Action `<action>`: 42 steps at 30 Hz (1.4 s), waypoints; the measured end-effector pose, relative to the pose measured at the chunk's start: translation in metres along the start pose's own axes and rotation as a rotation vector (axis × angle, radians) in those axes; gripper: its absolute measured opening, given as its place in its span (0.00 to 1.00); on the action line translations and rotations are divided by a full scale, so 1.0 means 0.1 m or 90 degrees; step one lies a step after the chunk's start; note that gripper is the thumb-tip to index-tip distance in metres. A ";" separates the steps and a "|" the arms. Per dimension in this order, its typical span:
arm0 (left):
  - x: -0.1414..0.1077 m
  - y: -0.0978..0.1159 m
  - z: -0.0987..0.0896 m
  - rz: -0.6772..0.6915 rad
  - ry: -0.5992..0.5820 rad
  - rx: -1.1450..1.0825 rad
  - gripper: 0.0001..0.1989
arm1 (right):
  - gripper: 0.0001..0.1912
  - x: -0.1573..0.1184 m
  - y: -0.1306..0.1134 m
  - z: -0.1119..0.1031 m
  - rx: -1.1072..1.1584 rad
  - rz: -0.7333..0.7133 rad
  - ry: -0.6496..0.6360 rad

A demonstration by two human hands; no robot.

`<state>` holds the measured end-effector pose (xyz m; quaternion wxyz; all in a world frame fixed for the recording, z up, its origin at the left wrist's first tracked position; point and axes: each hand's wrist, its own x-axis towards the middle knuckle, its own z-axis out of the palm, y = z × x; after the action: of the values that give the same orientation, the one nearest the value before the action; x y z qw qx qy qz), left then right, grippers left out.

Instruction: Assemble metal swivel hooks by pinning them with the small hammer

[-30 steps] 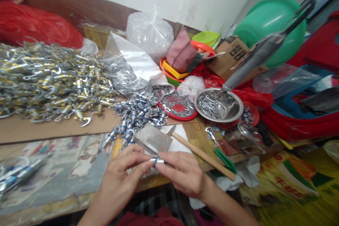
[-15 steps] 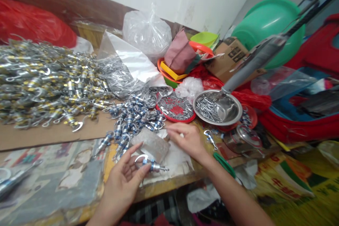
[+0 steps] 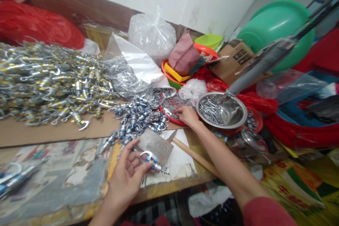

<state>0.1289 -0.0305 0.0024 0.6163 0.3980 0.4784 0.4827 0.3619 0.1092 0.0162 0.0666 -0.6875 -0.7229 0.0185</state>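
Between the thumb and fingers of my left hand (image 3: 128, 171) is a blue-and-silver metal hook fitting (image 3: 156, 166), its curved hook up and its thin end pointing right. Just behind it lies a grey metal block (image 3: 150, 141). My right hand (image 3: 188, 116) is over the red tray (image 3: 178, 122), fingertips pinched down among small metal pieces; what they grip is hidden. A hammer (image 3: 194, 154) with a wooden handle rests on white paper (image 3: 182, 173) below my right forearm. Blue-banded fittings (image 3: 132, 118) are heaped behind the block.
A large pile of yellow-banded hook fittings (image 3: 53, 81) covers the left on cardboard (image 3: 31, 132). Right of the tray stands a steel bowl (image 3: 242, 116) of metal pins, with a grey-handled tool (image 3: 261, 67) slanting above. Plastic bags (image 3: 152, 35) and a cardboard box (image 3: 230, 60) are behind.
My right hand has moved from beside the block up to the red tray, and the hammer now shows uncovered. My left hand keeps the fitting, now tilted a little further down.
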 end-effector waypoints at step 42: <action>-0.01 0.03 0.02 0.029 0.015 0.207 0.30 | 0.13 -1.22 -0.70 -0.08 0.162 -0.539 0.190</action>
<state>0.1299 -0.0305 0.0056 0.5268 0.4978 0.5484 0.4171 0.2995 -0.0166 0.0237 0.2557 -0.3134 -0.9143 -0.0209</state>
